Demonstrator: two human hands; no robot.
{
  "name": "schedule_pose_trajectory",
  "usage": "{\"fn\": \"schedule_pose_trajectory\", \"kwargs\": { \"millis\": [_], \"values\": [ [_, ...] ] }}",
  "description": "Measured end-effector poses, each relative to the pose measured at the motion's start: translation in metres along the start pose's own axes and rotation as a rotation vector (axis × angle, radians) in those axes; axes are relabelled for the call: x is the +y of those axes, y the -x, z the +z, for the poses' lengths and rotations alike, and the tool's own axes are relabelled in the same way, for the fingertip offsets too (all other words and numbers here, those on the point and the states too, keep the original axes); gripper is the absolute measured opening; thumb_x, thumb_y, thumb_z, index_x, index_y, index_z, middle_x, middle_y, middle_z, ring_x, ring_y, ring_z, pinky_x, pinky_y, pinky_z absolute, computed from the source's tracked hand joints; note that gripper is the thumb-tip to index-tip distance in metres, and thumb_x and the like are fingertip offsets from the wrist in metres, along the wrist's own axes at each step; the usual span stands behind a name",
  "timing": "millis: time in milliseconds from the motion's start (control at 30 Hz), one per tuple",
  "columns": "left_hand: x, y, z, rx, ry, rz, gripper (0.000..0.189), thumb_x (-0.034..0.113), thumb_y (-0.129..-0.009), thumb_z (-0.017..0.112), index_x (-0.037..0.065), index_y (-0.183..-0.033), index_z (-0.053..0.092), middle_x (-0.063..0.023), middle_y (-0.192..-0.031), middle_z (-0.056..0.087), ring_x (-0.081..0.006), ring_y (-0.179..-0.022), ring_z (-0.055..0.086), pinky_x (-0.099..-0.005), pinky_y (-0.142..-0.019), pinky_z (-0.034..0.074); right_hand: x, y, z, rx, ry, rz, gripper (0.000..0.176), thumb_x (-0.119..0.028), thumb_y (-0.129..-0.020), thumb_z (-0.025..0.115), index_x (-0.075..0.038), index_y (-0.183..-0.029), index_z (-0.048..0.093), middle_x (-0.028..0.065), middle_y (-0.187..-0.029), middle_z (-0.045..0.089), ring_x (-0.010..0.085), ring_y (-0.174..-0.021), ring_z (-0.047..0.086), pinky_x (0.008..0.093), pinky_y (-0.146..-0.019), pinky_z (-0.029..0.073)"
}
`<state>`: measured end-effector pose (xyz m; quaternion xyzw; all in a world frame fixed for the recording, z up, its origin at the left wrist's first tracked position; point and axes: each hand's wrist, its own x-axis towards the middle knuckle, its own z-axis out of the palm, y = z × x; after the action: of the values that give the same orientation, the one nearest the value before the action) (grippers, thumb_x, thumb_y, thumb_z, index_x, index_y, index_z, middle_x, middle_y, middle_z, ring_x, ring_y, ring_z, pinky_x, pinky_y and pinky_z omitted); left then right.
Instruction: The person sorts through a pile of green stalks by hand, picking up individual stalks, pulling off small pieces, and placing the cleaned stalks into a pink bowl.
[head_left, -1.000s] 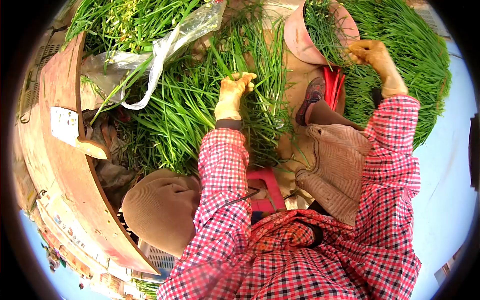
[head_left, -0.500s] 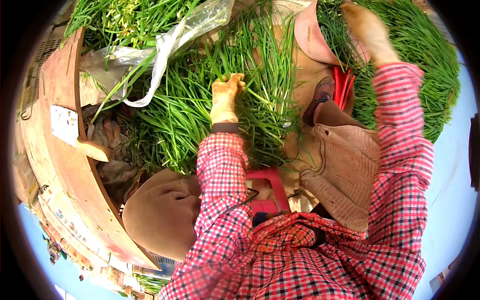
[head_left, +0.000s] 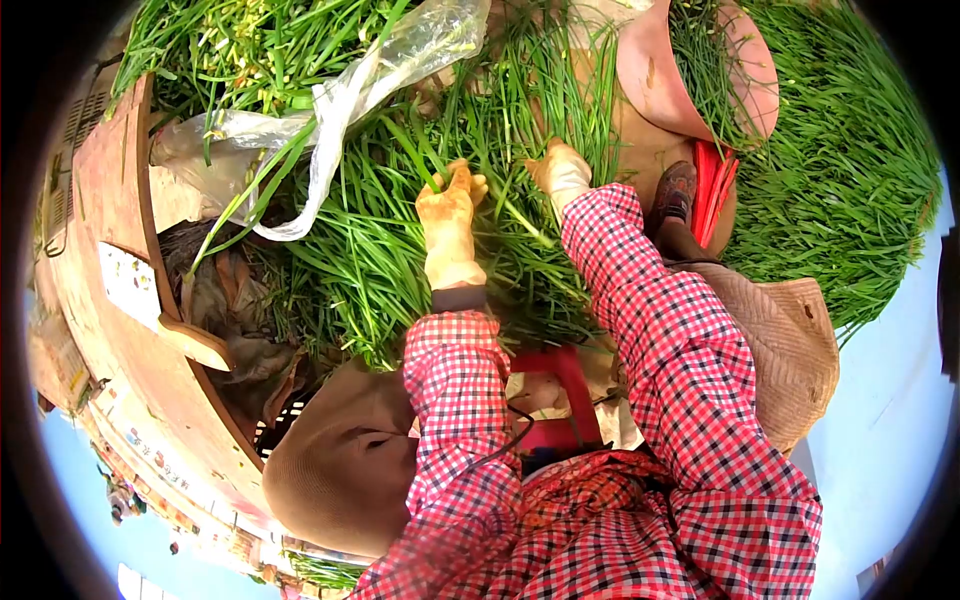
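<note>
My gloved left hand (head_left: 450,225) is closed over the pile of green chives (head_left: 350,220), with a few long leaves between its thumb and fingers. To its right, my gloved right hand (head_left: 562,172) reaches in among the upright stalks, fingers bent and pointing left. Its fingertips are partly hidden by the greens, and I cannot tell what they hold. Past the right hand stands a pink bucket (head_left: 655,75), tilted in this view, holding thin dark-green stalks (head_left: 697,60).
Clear plastic bag (head_left: 400,60) lies across the heap at upper left. A wooden board (head_left: 120,190) with a knife (head_left: 195,343) runs along the left. Red strips (head_left: 712,195) lie by my shoe (head_left: 675,190). More chives (head_left: 840,160) spread at right. A pink stool (head_left: 570,390) is below.
My right hand has left the bucket and come down left to the chive pile, beside my left hand. The left hand stays closed at nearly the same place. The view has shifted slightly.
</note>
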<state>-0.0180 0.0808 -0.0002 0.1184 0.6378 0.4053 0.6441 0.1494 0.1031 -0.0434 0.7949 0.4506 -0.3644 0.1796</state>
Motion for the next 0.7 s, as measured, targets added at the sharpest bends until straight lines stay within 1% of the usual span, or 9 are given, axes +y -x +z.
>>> {"fn": "schedule_pose_trajectory", "kwargs": {
  "millis": [133,167,233,367,433,467,533,600,700],
  "values": [
    [0.001,-0.004,-0.010,0.283,-0.832,0.576,0.039,0.022,-0.077,0.067,-0.003,-0.106,0.059,-0.0181,-0.087,0.065,-0.0293,-0.080,0.065,-0.0338,-0.072,0.051,0.047,-0.057,0.052,-0.047,-0.087,-0.192,0.037,-0.036,-0.089,0.053,-0.010,-0.115,0.054,0.0097,-0.110,0.061,0.0196,-0.099,0.058,0.0283,-0.092,0.042],
    [0.010,0.005,-0.007,0.329,-0.866,0.637,0.037,0.021,-0.077,0.067,-0.003,-0.104,0.060,-0.0195,-0.089,0.065,-0.0306,-0.082,0.064,-0.0341,-0.073,0.050,0.053,-0.054,0.053,-0.070,-0.428,-0.256,0.053,-0.035,-0.074,0.069,-0.003,-0.114,0.055,0.0149,-0.094,0.065,0.0239,-0.087,0.062,0.0303,-0.084,0.047],
    [0.035,0.026,0.000,0.500,-0.930,0.832,0.031,0.018,-0.076,0.067,-0.003,-0.098,0.063,-0.0195,-0.088,0.065,-0.0311,-0.082,0.064,-0.0344,-0.074,0.050,0.064,-0.036,0.043,-0.084,-0.341,-0.403,0.044,-0.027,-0.080,0.062,-0.001,-0.113,0.050,0.0130,-0.099,0.062,0.0221,-0.093,0.057,0.0306,-0.082,0.046],
    [0.079,0.052,0.019,0.405,-0.571,1.031,0.015,0.010,-0.083,0.059,-0.002,-0.088,0.066,-0.0160,-0.081,0.066,-0.0271,-0.071,0.064,-0.0322,-0.070,0.051,0.056,0.007,0.042,-0.080,-1.407,-0.285,0.026,-0.011,-0.085,0.053,0.002,-0.107,0.048,0.0186,-0.103,0.053,0.0326,-0.094,0.052,0.0423,-0.082,0.045],
    [0.084,0.076,0.036,0.169,-0.423,0.717,0.014,0.014,-0.083,0.061,0.001,-0.084,0.067,-0.0127,-0.074,0.066,-0.0243,-0.061,0.062,-0.0297,-0.059,0.050,0.055,0.044,0.028,0.104,-1.093,-0.364,0.041,-0.012,-0.082,0.065,-0.004,-0.118,0.049,0.0134,-0.099,0.064,0.0206,-0.093,0.060,0.0288,-0.080,0.048],
    [0.082,0.082,0.042,0.079,-0.396,0.672,0.014,0.016,-0.083,0.062,0.002,-0.084,0.067,-0.0121,-0.072,0.066,-0.0234,-0.059,0.062,-0.0288,-0.056,0.049,0.028,0.102,-0.025,0.179,-0.620,-0.214,0.029,-0.010,-0.083,0.061,0.001,-0.108,0.052,0.0155,-0.104,0.056,0.0246,-0.100,0.053,0.0382,-0.083,0.045],
    [0.058,0.076,0.052,0.054,-0.631,0.737,0.029,0.030,-0.076,0.071,0.002,-0.085,0.067,-0.0132,-0.071,0.064,-0.0252,-0.061,0.062,-0.0309,-0.059,0.050,0.035,0.103,-0.022,0.168,-0.543,-0.286,0.029,-0.013,-0.084,0.061,-0.002,-0.110,0.054,0.0123,-0.106,0.059,0.0221,-0.093,0.056,0.0330,-0.083,0.046],
    [0.029,0.070,0.064,0.223,-0.756,1.125,0.039,0.031,-0.074,0.073,0.002,-0.099,0.065,-0.0081,-0.081,0.064,-0.0178,-0.070,0.060,-0.0254,-0.068,0.048,0.072,0.036,0.059,0.163,-1.258,-0.408,0.028,-0.001,-0.075,0.063,0.001,-0.103,0.058,0.0119,-0.089,0.065,0.0198,-0.081,0.061,0.0300,-0.072,0.048],
    [0.026,0.072,0.072,0.275,-0.946,1.194,0.065,0.040,-0.068,0.076,-0.006,-0.110,0.056,-0.0158,-0.086,0.064,-0.0263,-0.077,0.061,-0.0287,-0.072,0.049,0.052,0.079,0.029,0.422,-0.574,-0.351,0.038,-0.018,-0.078,0.065,-0.003,-0.112,0.057,0.0184,-0.099,0.063,0.0321,-0.092,0.061,0.0372,-0.076,0.048]
  ]
}}
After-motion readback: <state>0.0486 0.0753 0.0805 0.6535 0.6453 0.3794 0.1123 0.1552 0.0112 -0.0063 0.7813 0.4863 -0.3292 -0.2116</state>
